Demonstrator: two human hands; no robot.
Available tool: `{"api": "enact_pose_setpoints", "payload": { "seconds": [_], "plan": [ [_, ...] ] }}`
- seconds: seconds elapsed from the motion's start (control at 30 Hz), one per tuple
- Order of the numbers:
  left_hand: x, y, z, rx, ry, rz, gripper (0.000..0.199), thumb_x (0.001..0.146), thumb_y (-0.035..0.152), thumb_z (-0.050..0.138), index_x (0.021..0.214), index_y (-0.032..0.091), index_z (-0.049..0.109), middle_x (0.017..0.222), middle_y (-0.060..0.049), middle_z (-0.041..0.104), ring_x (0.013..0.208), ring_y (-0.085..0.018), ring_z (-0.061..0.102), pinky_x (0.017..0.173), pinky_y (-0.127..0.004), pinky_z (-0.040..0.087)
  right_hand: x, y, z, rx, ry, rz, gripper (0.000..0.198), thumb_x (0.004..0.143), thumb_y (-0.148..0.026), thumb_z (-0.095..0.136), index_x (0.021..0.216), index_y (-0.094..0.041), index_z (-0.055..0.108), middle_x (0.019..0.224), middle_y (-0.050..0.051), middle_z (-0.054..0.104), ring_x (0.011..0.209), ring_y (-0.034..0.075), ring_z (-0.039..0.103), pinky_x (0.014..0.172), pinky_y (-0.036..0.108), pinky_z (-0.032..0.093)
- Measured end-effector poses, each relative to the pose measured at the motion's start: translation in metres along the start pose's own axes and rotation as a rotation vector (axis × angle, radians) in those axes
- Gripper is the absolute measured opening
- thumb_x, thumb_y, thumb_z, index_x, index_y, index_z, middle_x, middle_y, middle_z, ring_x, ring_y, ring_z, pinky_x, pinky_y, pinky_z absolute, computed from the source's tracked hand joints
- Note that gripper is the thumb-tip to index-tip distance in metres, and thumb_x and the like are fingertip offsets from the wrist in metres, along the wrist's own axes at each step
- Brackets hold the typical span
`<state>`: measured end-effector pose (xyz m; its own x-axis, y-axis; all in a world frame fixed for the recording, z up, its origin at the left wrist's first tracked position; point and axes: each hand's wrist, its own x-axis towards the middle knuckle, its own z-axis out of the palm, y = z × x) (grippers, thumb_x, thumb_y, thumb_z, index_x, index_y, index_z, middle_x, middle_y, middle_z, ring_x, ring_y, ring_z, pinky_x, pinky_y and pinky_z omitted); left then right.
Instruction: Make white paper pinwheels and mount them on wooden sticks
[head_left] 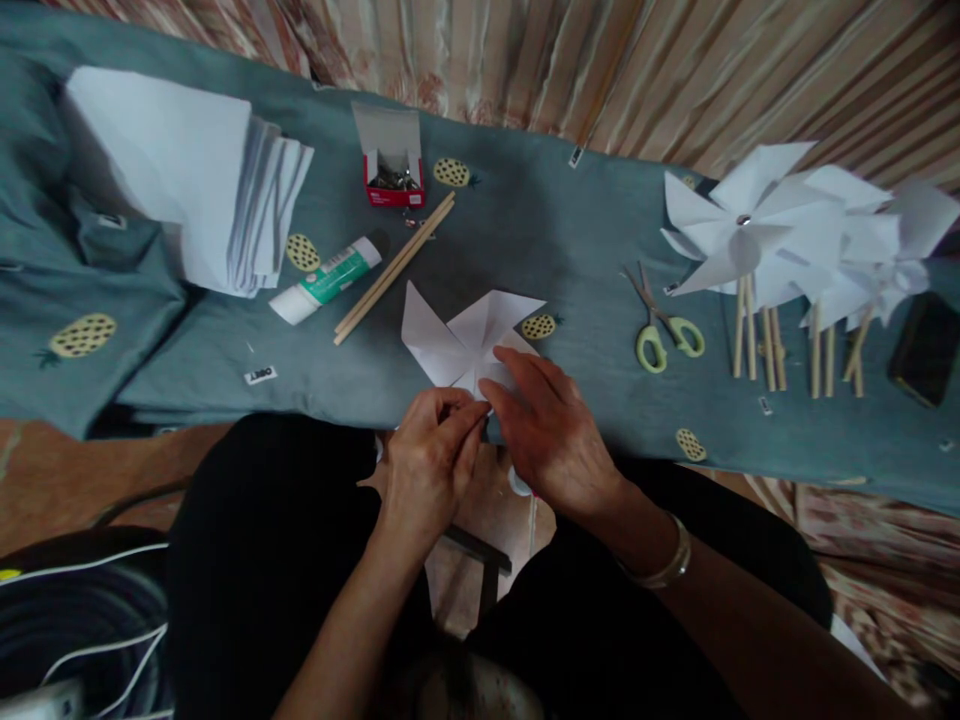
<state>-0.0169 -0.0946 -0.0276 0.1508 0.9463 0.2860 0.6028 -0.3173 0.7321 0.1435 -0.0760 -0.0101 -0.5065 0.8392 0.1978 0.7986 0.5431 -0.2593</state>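
A white paper pinwheel (466,338) lies at the front edge of the cloth-covered table, its blades folded toward the middle. My left hand (435,445) is closed, thumb and fingers pinching the pinwheel's near edge. Over the right side of the paper rests my right hand (551,420), fingers apart, the fingertips touching the blades near the centre. Behind the pinwheel two wooden sticks (394,270) lie side by side. A green and white glue stick (326,280) lies left of them. At the back stands an open red box (394,190) with small metal pins inside.
Scissors with green handles (667,330) lie open to the right. Several finished pinwheels (750,215) on sticks are heaped farther right, beside a dark phone-like object (926,350). A stack of white paper (180,170) sits at the left. A pleated curtain (525,60) hangs behind the table.
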Motion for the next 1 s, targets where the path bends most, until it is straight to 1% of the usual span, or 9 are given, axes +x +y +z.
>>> {"api": "enact_pose_setpoints", "payload": {
  "seconds": [0.23,0.47,0.6,0.87,1.0],
  "plan": [
    [0.0008,-0.0011,0.0004,-0.02,-0.01,0.002,0.017,0.091,0.016,0.055,0.1,0.017,0.069,0.094,-0.007,0.064,0.084,-0.016,0.065,0.071,-0.029,0.057,-0.0001,-0.0021,0.0009,-0.049,0.059,-0.04,0.026,0.098,-0.017,0.039,0.113,-0.01,0.059,0.134,0.02,0.056,0.125,0.029,0.048,0.1,0.045,0.047],
    [0.0003,-0.0014,0.0006,-0.015,-0.011,0.01,0.017,0.091,0.016,0.056,0.102,0.015,0.069,0.094,-0.007,0.064,0.086,-0.017,0.065,0.072,-0.029,0.057,-0.0004,-0.0019,0.0004,-0.057,0.048,-0.027,0.024,0.098,-0.017,0.04,0.113,-0.015,0.058,0.135,0.016,0.056,0.125,0.028,0.049,0.1,0.046,0.047],
    [-0.0011,-0.0012,0.0018,-0.025,0.003,0.007,0.018,0.091,0.016,0.056,0.103,0.016,0.069,0.096,-0.007,0.064,0.088,-0.017,0.064,0.074,-0.03,0.057,-0.0003,-0.0022,-0.0004,-0.034,0.06,-0.027,0.024,0.097,-0.015,0.041,0.113,-0.014,0.058,0.134,0.018,0.057,0.124,0.029,0.05,0.1,0.047,0.046],
    [-0.0023,-0.0009,0.0023,-0.063,0.013,-0.004,0.018,0.09,0.014,0.057,0.104,0.015,0.069,0.098,-0.007,0.064,0.09,-0.017,0.065,0.077,-0.03,0.056,-0.0006,-0.0026,-0.0021,-0.072,0.089,-0.053,0.022,0.097,-0.016,0.043,0.112,-0.012,0.059,0.132,0.018,0.058,0.121,0.028,0.052,0.098,0.045,0.047],
    [-0.0035,-0.0008,0.003,-0.088,0.039,-0.004,0.02,0.09,0.014,0.057,0.106,0.018,0.068,0.099,-0.006,0.063,0.09,-0.016,0.065,0.078,-0.03,0.056,-0.0011,-0.0016,-0.0026,-0.056,0.11,-0.062,0.023,0.097,-0.015,0.043,0.113,-0.01,0.058,0.131,0.019,0.059,0.121,0.028,0.051,0.097,0.045,0.048]
  ]
}}
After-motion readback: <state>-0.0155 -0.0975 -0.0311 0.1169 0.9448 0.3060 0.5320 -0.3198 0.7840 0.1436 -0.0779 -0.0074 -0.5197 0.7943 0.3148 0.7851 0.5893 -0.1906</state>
